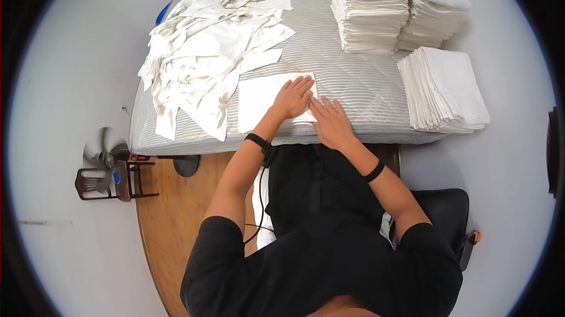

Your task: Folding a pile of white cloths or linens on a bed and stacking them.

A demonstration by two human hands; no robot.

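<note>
A white cloth [256, 100], folded into a flat rectangle, lies near the front edge of the striped mattress. My left hand [293, 97] rests flat on its right part, fingers stretched out. Just beside it, my right hand [332, 121] lies with fingers extended, the fingertips at the cloth's right edge and close to my left fingers. Neither hand grips anything. To the left spreads a loose, crumpled heap of white cloths [206, 40], its lower corners hanging toward the mattress edge.
Folded white cloths stand in a tall stack [372, 14] at the back right, a second stack [432, 14] beside it and a leaning stack [441, 90] nearer. The striped mattress [365, 90] carries everything. A fan [106, 157] and wooden chair [97, 184] are at left, a black chair [441, 214] at right.
</note>
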